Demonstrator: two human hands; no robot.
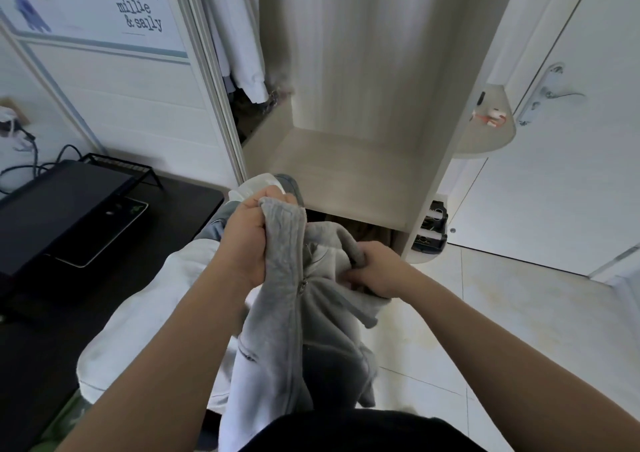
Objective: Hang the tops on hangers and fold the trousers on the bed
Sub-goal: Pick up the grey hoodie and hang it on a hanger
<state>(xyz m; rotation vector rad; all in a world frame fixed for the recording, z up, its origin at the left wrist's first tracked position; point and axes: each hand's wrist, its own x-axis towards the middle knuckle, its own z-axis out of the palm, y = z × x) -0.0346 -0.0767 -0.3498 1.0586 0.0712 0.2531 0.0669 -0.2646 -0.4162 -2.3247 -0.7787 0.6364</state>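
A grey fleece zip-up top hangs in front of me, its zipper running down the middle. My left hand grips its ribbed edge high up, fist closed round the fabric. My right hand grips the bunched collar area lower and to the right. Behind the grey top hangs a white and grey garment, part of it also caught above my left fist. No hanger shows in my hands.
An open wardrobe stands straight ahead, with white clothes hanging at its left. A black desk with a monitor stand lies to the left. A white door and pale tiled floor are on the right.
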